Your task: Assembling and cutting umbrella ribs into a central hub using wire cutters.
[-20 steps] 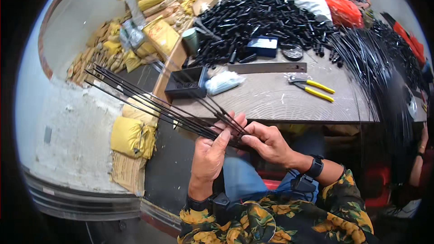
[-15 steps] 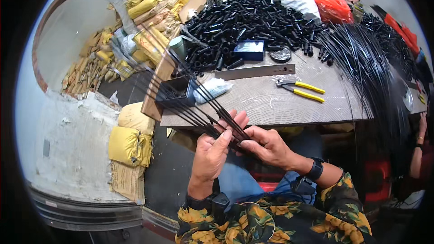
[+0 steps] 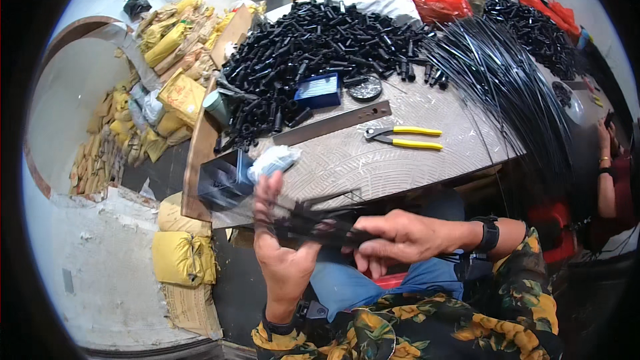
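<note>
Blurry bunch of black rods (image 3: 323, 225), right between the hands
Right hand (image 3: 403, 237)'s clamped around them, left hand (image 3: 283, 263)'s kinda open, fingers up, rods across it, all by the tabletop (image 3: 333, 168)'s near edge.

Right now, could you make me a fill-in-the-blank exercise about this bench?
1. The white packet is nearer the ____ hand.
2. The right hand holds ____ rods.
3. The pliers have ____ handles.
4. The pliers lie to the metal strip's ____.

Missing words: left; black; yellow; right.
</note>
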Demonstrator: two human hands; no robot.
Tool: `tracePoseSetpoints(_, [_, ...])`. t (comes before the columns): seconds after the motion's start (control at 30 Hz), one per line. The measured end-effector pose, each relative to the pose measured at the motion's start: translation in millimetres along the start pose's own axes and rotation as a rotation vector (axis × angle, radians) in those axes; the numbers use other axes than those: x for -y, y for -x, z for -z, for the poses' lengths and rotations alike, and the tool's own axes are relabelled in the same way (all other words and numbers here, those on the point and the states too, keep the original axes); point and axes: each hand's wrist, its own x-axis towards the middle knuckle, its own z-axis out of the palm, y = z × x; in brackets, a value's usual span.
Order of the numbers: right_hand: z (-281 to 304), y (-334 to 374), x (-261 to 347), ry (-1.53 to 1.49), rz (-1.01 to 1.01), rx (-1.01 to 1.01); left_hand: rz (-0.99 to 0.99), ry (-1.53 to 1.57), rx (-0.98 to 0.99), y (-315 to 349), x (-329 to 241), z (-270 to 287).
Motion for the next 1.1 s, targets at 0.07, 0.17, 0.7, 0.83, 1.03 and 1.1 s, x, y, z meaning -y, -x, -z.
tracePoseSetpoints(0.07, [3.6,8.6,2.1,-0.110,-0.072,0.033,0.084,-0.003,0.188,-7.7,1.5,-2.4])
tracePoseSetpoints(0.17, [5.3,20.6,11.3,-0.091,-0.125,-0.002,-0.092,0.057,0.256,-18.7,12.2,-14.0])
tracePoseSetpoints(0.7, [-3.3,6.4,11.9,-0.386,0.178,-0.195,-0.186,0.141,0.204,-46.4,-25.4,-56.3])
tracePoseSetpoints(0.83, [0.2,4.8,4.3,-0.375,0.184,-0.169,-0.340,0.005,0.299,-54.4,-24.6,-49.1])
tracePoseSetpoints(1.03, [3.4,-5.5,19.3,-0.389,0.239,-0.216,-0.242,-0.055,0.253,-58.9,-13.2,-55.6])
tracePoseSetpoints(1.1, [9.4,-13.2,20.2,-0.415,0.282,-0.219,0.195,0.153,0.176,-51.9,-4.2,-61.7])
